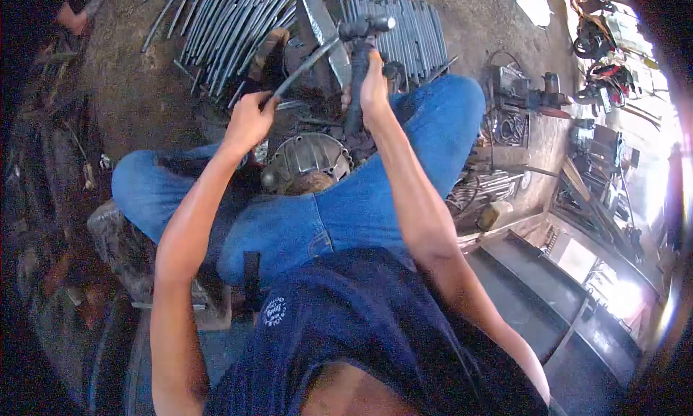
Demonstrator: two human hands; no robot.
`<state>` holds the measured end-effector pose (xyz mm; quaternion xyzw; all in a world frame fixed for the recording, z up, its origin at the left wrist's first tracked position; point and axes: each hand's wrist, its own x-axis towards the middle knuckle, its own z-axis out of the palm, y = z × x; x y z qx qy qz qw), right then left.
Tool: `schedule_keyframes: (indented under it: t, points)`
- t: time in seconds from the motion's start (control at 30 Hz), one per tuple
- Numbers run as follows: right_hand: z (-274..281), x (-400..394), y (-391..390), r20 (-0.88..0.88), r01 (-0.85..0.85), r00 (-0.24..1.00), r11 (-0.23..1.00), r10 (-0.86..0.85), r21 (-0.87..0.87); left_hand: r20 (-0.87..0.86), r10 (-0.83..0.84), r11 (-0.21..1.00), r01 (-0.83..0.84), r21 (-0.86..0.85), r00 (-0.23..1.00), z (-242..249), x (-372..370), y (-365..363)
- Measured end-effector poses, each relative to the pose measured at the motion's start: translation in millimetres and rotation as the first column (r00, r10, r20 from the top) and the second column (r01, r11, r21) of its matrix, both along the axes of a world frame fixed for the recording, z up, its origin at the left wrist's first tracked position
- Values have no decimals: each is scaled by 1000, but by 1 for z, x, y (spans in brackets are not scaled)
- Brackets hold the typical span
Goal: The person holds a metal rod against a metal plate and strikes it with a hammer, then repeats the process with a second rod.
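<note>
My left hand is closed around the near end of a thin metal rod, which slants up and to the right. The rod's far end lies over a flat-faced steel bar. In my right hand is a hammer with a dark, thick handle; its head is right beside the rod's far end. A bundle of loose metal rods lies on the ground beyond my left hand. More rods lie side by side beyond the hammer.
A round, ribbed metal housing sits between my bent legs. Tools and a vise-like machine stand to the right, with stacked metal pieces nearer. Motorcycles are farther right. Another person's hand shows at top left.
</note>
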<state>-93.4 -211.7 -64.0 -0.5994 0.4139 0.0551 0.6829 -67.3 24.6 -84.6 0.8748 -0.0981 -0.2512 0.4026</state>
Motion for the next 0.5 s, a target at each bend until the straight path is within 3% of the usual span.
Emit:
schedule_keyframes:
  t: [0.03,0.1,0.23,0.37,0.43,0.5]
  points:
    - [29,4,-2,24,-2,1000,1000,2,-11,24,2,1000,-2,-11,1000,4,11,-4]
    - [54,-19,-8,-63,62,997,985,-52,159,51,19,1000,-21,24,999,8,-3,6]
    - [64,-42,-7,-104,104,990,992,-96,69,-19,9,1000,-9,16,1000,3,-3,5]
    - [45,-45,9,-203,-8,979,1000,9,3,33,13,999,-14,42,999,-3,-5,6]
    - [50,-41,17,-164,-29,986,997,40,73,0,-32,992,31,125,999,-3,-6,5]
    - [77,-29,10,-95,-42,994,985,58,167,-3,22,998,-22,61,1000,-12,-10,11]
